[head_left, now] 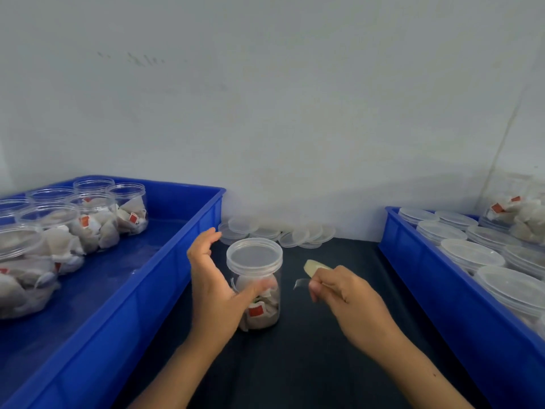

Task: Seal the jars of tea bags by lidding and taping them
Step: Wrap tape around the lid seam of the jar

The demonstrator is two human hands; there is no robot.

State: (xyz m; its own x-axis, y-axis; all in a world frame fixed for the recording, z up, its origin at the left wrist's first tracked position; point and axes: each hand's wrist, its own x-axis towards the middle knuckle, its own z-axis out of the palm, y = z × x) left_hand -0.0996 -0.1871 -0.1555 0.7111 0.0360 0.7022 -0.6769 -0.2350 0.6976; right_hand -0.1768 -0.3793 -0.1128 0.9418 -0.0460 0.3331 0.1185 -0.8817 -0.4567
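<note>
Head view: one lidded jar [255, 283], two crates [188, 261].

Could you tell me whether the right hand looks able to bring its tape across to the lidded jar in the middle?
Probably yes. The right hand holds the tape roll just beside the jar, with only bare dark mat between them. The left hand is at the jar's opposite side.

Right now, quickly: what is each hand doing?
Left hand: open, fingers relaxed round the lidded jar of tea bags; whether it touches is unclear.
Right hand: closed on a roll of clear tape.
</note>
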